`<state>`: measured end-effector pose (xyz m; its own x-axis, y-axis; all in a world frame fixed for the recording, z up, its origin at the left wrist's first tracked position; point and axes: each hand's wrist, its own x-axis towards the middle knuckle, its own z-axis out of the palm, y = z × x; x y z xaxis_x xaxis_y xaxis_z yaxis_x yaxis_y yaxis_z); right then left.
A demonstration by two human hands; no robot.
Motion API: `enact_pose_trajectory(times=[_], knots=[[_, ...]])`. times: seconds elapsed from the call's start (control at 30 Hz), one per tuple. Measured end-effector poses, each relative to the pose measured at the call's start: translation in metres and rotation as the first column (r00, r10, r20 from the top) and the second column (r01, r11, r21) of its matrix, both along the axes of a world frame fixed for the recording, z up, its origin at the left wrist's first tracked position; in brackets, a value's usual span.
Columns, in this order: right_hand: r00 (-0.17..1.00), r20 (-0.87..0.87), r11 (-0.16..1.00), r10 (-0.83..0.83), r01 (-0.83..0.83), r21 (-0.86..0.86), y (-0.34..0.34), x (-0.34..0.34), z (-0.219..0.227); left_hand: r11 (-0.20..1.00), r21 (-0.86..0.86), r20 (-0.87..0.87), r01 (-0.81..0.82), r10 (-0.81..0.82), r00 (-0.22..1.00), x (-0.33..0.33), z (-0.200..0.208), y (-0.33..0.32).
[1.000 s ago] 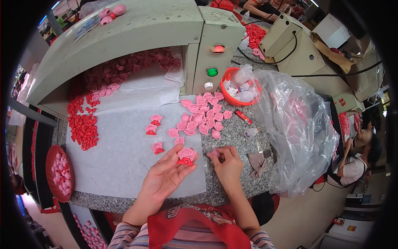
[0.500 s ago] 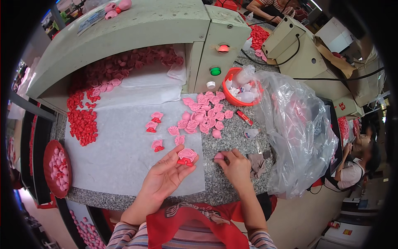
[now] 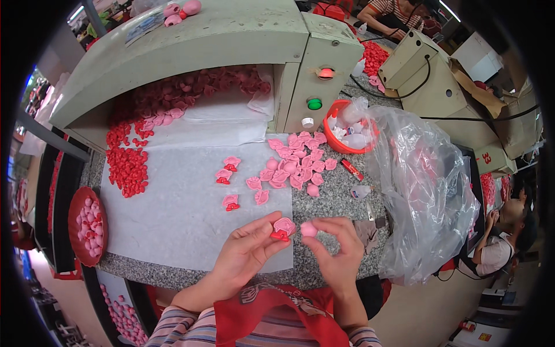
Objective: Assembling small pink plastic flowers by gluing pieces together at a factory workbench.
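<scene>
The left hand [image 3: 245,257] is still pinching a pink-and-red piece [image 3: 282,228] over the near edge of the white sheet [image 3: 173,208]. The right hand [image 3: 335,251], earlier pressed down to the granite counter [image 3: 335,199], is now lifting a small pink part [image 3: 308,229] between closed fingertips, touching that piece.

I'm standing in a small factory workshop. A grey-green machine [image 3: 191,52] with red and green buttons is sitting on a speckled stone tabletop [image 3: 338,199], and heaps of red parts [image 3: 127,165] and pink parts [image 3: 292,168] are lying across a white sheet [image 3: 173,208]. A big clear bag [image 3: 425,191] is slumping beside them. Other workers [image 3: 500,246] are sitting at similar machines nearby.
</scene>
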<state>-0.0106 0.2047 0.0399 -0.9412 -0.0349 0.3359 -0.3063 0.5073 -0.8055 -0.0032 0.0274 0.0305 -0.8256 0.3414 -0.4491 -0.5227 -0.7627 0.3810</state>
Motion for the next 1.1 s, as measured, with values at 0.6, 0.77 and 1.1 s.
enact_pose_trajectory(times=[0.6, 0.77, 1.1], knots=[[0.99, -0.125, 0.993, 0.067, -0.079, -0.09, -0.011, 0.012, 0.002, 0.964, -0.266, -0.196, 0.019, -0.073, 0.978, 0.005, 0.01, 0.009], [0.991, -0.109, 0.992, 0.075, -0.086, -0.095, -0.01, 0.013, 0.0, 0.961, -0.276, -0.239, 0.001, -0.069, 0.968, 0.006, 0.007, 0.011], [0.949, -0.302, 0.995, 0.084, -0.095, -0.021, -0.011, 0.013, -0.004, 0.915, -0.395, -0.574, -0.085, -0.174, 0.8, 0.01, 0.007, 0.011]])
